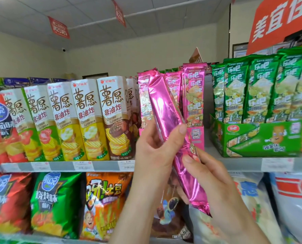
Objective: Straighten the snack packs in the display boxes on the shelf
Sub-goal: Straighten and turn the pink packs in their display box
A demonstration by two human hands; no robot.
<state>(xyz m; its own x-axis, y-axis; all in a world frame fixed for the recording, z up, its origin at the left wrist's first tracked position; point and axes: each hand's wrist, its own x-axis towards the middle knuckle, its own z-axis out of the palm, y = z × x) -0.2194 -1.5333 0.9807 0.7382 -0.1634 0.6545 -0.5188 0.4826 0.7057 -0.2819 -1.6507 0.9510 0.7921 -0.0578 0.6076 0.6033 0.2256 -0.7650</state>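
A long pink foil snack pack [167, 117] slants from upper left to lower right in front of the pink display box [197, 136] on the upper shelf. My left hand [157, 148] grips its middle, thumb across the front. My right hand [210, 175] holds its lower part near the bottom seal. Other pink packs [193, 92] stand upright in the box behind it. To the right, a green display box [263, 140] holds several upright green packs [259, 88].
Tall chip cartons [88, 118] stand in a row left of the pink box. The shelf edge [58, 166] carries price tags. Below hang large chip bags [55, 203], an orange bag [102, 205] and white bags [294, 203]. A red sign [280, 20] hangs top right.
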